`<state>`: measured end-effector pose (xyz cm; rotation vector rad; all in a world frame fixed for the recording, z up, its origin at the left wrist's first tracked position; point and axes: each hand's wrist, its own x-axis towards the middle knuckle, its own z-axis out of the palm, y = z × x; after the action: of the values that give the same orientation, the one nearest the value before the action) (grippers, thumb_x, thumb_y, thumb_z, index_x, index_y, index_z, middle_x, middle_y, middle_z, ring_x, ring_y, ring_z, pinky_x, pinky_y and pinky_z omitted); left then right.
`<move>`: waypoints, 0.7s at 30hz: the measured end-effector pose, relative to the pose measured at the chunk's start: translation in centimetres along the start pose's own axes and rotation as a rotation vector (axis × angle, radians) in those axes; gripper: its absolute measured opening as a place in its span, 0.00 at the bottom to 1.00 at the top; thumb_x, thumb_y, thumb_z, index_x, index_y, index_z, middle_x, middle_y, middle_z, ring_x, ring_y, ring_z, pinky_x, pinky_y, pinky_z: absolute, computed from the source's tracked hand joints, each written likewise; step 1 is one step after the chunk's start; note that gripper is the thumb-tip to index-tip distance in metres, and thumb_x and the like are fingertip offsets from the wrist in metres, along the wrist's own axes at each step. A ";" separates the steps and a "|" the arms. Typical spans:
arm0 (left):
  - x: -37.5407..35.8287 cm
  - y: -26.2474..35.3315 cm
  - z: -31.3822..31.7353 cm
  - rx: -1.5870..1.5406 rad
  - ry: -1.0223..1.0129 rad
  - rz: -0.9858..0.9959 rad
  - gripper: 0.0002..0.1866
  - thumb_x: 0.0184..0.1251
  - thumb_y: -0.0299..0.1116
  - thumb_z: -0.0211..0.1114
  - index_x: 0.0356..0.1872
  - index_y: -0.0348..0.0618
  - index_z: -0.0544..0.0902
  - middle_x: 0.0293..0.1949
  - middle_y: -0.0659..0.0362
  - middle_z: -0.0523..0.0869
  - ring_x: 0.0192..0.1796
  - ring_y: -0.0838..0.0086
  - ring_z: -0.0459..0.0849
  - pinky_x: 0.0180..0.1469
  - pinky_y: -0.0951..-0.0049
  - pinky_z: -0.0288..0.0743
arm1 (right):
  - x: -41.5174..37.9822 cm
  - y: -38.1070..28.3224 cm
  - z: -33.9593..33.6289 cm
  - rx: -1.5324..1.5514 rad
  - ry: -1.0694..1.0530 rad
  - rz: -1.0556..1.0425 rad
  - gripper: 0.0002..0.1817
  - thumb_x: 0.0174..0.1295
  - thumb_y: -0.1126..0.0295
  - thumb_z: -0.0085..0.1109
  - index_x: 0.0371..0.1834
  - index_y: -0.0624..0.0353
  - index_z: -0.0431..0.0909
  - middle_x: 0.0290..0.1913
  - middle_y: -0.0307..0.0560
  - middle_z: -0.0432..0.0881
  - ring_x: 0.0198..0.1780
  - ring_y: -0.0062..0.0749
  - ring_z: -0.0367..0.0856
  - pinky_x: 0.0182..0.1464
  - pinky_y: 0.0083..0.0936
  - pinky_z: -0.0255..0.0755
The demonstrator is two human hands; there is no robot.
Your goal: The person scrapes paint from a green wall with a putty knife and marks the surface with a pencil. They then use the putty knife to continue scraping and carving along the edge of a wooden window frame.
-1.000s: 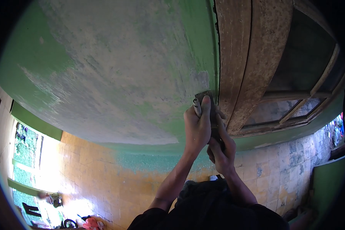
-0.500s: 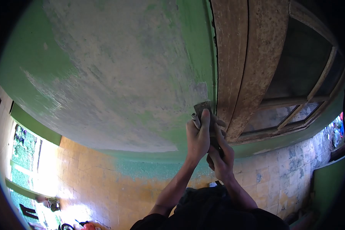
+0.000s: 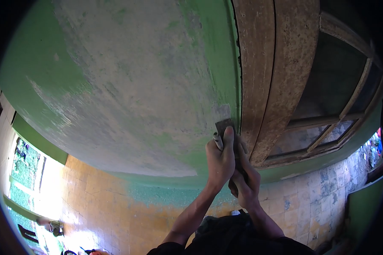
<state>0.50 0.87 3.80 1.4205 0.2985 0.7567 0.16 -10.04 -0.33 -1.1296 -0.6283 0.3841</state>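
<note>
A scraper (image 3: 225,123) with a flat, dark blade is pressed against or held very near the wall, beside the green strip along the door frame. My left hand (image 3: 220,163) is closed around it, thumb stretched along the blade. Between that hand's thumb and fingers pokes a light, tube-like end (image 3: 217,140); what it belongs to is hidden. Lower and to the right, my right hand (image 3: 247,185) is wrapped round the scraper's handle, which the fingers mostly cover. Just above the blade the wall shows a small grey patch (image 3: 221,111).
The wall (image 3: 136,85) is green with a broad whitish-grey area. A worn wooden frame (image 3: 285,55) with glass panes rises close on the right. Below is a yellowish tiled floor (image 3: 98,191); bright openings (image 3: 27,170) lie at the left.
The view has tilted, so wall and hands sit lower in the picture. Against the wall, the scraper blade has slid slightly up toward the top of the grey patch. Both hands keep their hold.
</note>
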 end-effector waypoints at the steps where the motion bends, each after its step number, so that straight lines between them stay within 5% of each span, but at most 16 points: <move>1: -0.4 -0.8 -0.2 0.002 0.006 0.005 0.27 0.84 0.43 0.51 0.23 0.35 0.80 0.19 0.59 0.82 0.22 0.79 0.78 0.25 0.74 0.70 | -0.4 0.4 0.0 -0.001 0.010 0.015 0.36 0.69 0.82 0.46 0.82 0.64 0.54 0.31 0.35 0.77 0.23 0.11 0.67 0.23 0.15 0.60; 11: -0.6 -1.2 0.0 -0.008 0.016 -0.004 0.28 0.84 0.43 0.51 0.21 0.36 0.79 0.19 0.60 0.82 0.22 0.79 0.78 0.25 0.74 0.69 | -0.7 1.0 -0.1 -0.109 0.025 -0.048 0.35 0.67 0.80 0.44 0.81 0.64 0.55 0.29 0.35 0.76 0.19 0.10 0.64 0.20 0.14 0.57; 21: -0.5 -1.3 0.1 -0.051 0.018 -0.003 0.28 0.84 0.44 0.52 0.22 0.36 0.79 0.19 0.59 0.82 0.23 0.79 0.79 0.26 0.75 0.71 | -0.9 0.4 -0.4 -0.142 0.037 0.011 0.35 0.66 0.84 0.48 0.79 0.66 0.59 0.33 0.39 0.79 0.28 0.15 0.71 0.29 0.18 0.65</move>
<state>0.55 0.48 2.46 1.3657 0.2934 0.7705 -0.25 -10.72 -1.08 -1.2737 -0.6248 0.3315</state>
